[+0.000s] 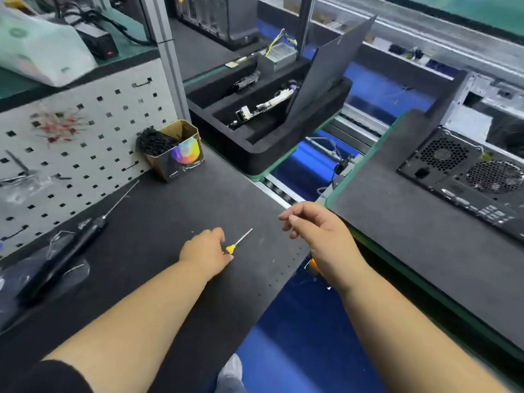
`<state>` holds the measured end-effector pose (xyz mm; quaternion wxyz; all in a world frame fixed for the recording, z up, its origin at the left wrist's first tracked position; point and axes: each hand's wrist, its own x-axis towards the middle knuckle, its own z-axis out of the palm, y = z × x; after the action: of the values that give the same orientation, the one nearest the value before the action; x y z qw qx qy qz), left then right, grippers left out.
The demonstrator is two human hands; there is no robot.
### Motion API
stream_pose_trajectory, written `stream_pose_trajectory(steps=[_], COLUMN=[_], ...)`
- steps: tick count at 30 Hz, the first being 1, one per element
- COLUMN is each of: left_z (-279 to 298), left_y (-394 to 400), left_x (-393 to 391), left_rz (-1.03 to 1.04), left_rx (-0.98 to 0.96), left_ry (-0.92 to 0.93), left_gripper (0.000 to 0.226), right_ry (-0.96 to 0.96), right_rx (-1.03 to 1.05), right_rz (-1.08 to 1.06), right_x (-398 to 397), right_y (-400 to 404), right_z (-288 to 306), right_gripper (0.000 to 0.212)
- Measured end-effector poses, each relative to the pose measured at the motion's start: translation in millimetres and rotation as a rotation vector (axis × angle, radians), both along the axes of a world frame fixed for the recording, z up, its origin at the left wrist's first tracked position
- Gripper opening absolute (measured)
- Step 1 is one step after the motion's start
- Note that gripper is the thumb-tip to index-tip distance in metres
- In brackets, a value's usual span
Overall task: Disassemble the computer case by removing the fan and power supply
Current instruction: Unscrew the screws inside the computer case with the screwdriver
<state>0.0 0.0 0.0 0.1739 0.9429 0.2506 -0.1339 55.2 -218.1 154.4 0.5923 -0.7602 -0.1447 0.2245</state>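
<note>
From the head view, your left hand (205, 252) rests on the dark worktop (158, 211) with its fingers (219, 236) curled around the yellow handle of a small screwdriver (236, 243). Your right hand (314, 231) hovers above the worktop's right edge, its fingers loosely curled and holding nothing.

The computer case (467, 177) lies far right on a separate dark mat (397, 222), well apart from both hands. Its perforated rear panel faces you, and its long axis appears to run from near left to far right, out of the frame. The screwdriver's shaft points far and right, roughly toward the case, with the handle on the near side.

The main risk, as I judge it, is the handle: it is thin, so it could twist or slip out of your grip as you lift it, and roll toward the open gap on the right. The reach across that gap to the case is long, so a dropped tool or screw could fall between the worktop and the conveyor (280, 191). A slim tip may also cam out of a screw head.
</note>
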Motion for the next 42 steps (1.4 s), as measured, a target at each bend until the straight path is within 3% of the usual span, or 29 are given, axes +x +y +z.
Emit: stream_pose_trajectory(steps=[3, 9, 16, 20, 25, 27, 32, 42], left_z=[-5.5, -11.1, 33.1, 71.6, 104.1, 115.6, 135.9, 157.5], left_y=[3.4, 8.7, 9.1, -3.9, -48.5, -69.3, -120.0, -245.8], left_x=[4.4, 9.6, 29.0, 50.9, 79.3, 87.5, 105.0, 120.8], left_rz=[-0.021, -0.020, 0.173, 0.136, 0.069, 0.026, -0.054, -0.109], left_rx=[0.000, -0.082, -0.639, -0.802, -1.037, -1.096, -1.097, -1.061], left_ry=[0.067, 0.018, -0.280, -0.415, -0.446, -0.425, -0.403, -0.349], left_gripper=[0.033, 0.023, 0.020, 0.016, 0.021, 0.029, 0.030, 0.018], right_ry=[-0.008, 0.014, -0.007, -0.014, 0.041, 0.056, 0.087, 0.004], right_rx=[-0.025, -0.051, -0.057, -0.059, -0.048, -0.047, -0.045, -0.128], right_rz=[-0.028, -0.034, -0.061, -0.124, -0.243, -0.249, -0.221, -0.243], right_x=[5.6, 10.9, 16.1, 21.0, 30.0, 32.7, 45.5, 64.7], right_y=[8.9, 15.6, 17.2, 12.2, -2.7, -13.0, -51.8, -173.0], right_z=[-0.4, -5.9, -2.3, -4.1, -8.2, -4.1, 6.2, 15.1], right_gripper=[0.019, 0.019, 0.020, 0.018, 0.017, 0.031, 0.055, 0.032])
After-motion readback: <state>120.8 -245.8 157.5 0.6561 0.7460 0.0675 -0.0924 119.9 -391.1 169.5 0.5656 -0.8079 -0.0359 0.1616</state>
